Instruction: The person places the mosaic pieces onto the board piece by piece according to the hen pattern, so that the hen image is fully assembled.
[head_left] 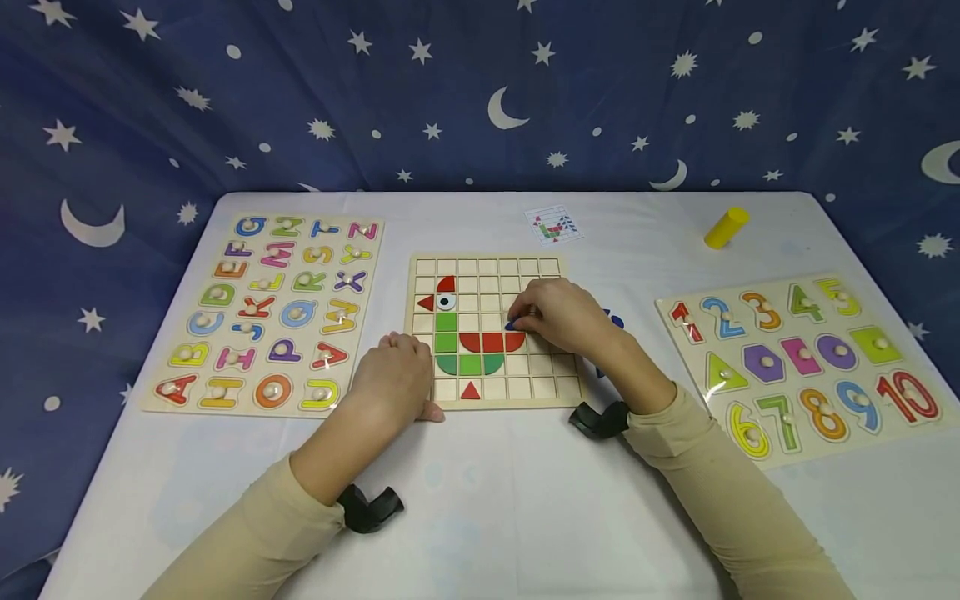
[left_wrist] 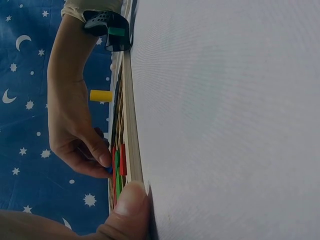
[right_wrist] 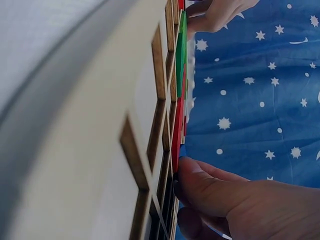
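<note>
Blue piece: pinched between thumb and fingers of the right hand, over the board, by the right end of the red row; mostly covered by the fingertips, so neither its outline nor its contact with the board can be told.
Left hand: clasped on the board's near left corner, fingers bent; the fingertips are hidden in the head view.
Left wrist view: the thumb is shown pressed against the board's near side, a contact barely made out from above.
Right wrist view: a sliver of blue is seen beside the red; the left hand is cut off by the top edge.
Spare blue pieces: partly hidden behind the right wrist; their number cannot be told.
Card: placed beyond the board, its print too small to be made out.
Sleeves: cut off by the head view's lower edge.
</note>
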